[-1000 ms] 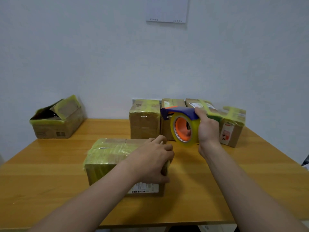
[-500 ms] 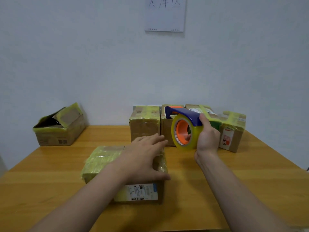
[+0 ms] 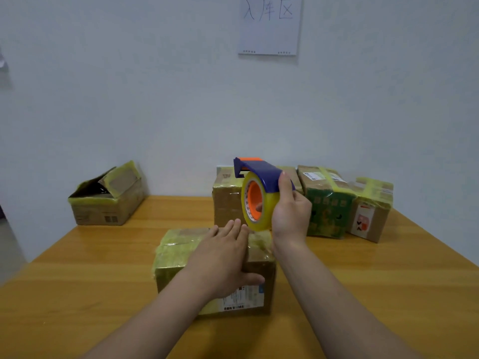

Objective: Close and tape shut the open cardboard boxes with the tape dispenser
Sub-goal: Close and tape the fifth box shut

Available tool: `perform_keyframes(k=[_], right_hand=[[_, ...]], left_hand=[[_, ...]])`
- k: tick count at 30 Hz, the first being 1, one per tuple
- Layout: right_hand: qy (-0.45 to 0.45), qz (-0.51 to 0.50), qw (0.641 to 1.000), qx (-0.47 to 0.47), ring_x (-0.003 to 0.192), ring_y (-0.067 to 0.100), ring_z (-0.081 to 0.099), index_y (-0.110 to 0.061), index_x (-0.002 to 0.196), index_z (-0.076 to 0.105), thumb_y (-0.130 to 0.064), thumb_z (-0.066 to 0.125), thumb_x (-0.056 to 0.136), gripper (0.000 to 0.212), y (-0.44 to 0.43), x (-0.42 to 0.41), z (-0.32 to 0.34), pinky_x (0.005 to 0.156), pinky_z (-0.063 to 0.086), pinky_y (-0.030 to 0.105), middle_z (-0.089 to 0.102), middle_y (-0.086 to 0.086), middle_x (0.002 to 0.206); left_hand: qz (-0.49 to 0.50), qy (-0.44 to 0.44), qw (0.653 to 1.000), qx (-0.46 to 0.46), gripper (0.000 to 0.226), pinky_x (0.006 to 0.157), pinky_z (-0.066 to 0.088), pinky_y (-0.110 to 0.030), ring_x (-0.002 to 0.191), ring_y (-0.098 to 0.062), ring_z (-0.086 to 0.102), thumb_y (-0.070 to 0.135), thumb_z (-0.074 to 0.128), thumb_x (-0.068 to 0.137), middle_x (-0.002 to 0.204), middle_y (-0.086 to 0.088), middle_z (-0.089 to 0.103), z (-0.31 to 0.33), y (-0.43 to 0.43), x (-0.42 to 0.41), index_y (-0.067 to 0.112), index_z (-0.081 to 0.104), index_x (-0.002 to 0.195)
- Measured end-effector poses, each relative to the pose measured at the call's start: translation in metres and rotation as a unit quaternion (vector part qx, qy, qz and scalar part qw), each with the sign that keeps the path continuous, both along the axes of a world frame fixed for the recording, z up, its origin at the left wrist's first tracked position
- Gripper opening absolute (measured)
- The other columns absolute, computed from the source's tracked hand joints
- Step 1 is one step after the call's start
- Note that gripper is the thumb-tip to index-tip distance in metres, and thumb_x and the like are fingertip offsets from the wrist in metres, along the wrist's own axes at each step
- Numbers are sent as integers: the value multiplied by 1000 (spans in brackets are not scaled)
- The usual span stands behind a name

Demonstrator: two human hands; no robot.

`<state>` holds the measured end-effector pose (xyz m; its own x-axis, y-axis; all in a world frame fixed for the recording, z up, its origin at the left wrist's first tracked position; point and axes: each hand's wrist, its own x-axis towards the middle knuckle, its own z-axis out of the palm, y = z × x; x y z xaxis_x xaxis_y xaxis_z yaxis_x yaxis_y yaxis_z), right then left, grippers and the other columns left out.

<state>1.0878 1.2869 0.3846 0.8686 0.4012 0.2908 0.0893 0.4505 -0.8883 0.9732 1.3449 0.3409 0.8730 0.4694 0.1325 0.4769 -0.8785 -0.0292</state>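
Crowding behind dispenser (image 3: pixel 259 200): taped boxes (image 3: pixel 329 203), wall (image 3: pixel 155 99).

Left hand (image 3: pixel 223 257): bare, no glove, ring or watch.
Right hand (image 3: pixel 291 213): bare, nothing worn.
Forearms: bare to the frame's 6 o'clock edge, no sleeves.

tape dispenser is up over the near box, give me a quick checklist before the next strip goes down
1. Right hand has a firm grip on the tape dispenser: ok.
2. Left hand lies flat on the near box, steadying it: ok.
3. Near box flaps shut: ok.
4. Free tape end ready at the cutter: cannot tell.
5. Dispenser touching the box: not ok, it is raised above the far edge.
6. Open box at the far left closed: not ok, flaps up.
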Motion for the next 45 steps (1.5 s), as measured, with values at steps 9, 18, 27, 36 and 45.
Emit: perform_keyframes(k=[9, 18, 27, 36, 45], right_hand=[[-56, 3, 998, -41, 63, 17, 62, -18, 81, 67, -60, 52, 92, 46, 8, -10, -31, 66, 51, 35, 69, 7, 72], [-92, 4, 991, -93, 61, 5, 66, -19, 76, 67, -52, 52, 100, 44, 10, -6, -32, 64, 53, 28, 72, -7, 67], [-107, -5, 991, -79, 65, 19, 67, -18, 78, 67, -52, 51, 101, 44, 10, -8, -35, 64, 52, 40, 71, 1, 68], [-101, 7, 993, -68, 66, 16, 67, -18, 82, 67, -49, 51, 101, 40, 7, -9, -34, 63, 52, 34, 71, 4, 73], [-100, 15, 993, -63, 58, 7, 61, -11, 83, 67, -46, 51, 102, 43, 6, -9, -33, 54, 48, 21, 67, 1, 66]], left_hand=[[67, -76, 993, 63, 99, 131, 3, -42, 160, -21, 2, 78, 39, 95, 174, -2, 2, -20, -16, -30, 23, -3, 166], [108, -100, 988, 50, 90, 127, 16, -42, 158, -22, 21, 85, 25, 88, 170, 0, 26, -17, -8, -59, 35, 20, 163], [122, -124, 984, 40, 86, 125, 20, -37, 159, -18, 16, 84, 33, 86, 171, 9, 20, -21, -9, -77, 46, 18, 161], [181, -206, 961, -41, 86, 124, 27, -42, 159, -19, -6, 74, 63, 82, 169, 18, 0, -36, -11, -87, 56, 21, 154], [179, -340, 916, -118, 97, 121, 36, -40, 150, -11, 34, 44, 96, 61, 164, 17, 27, -44, -2, -93, 41, 51, 147]])
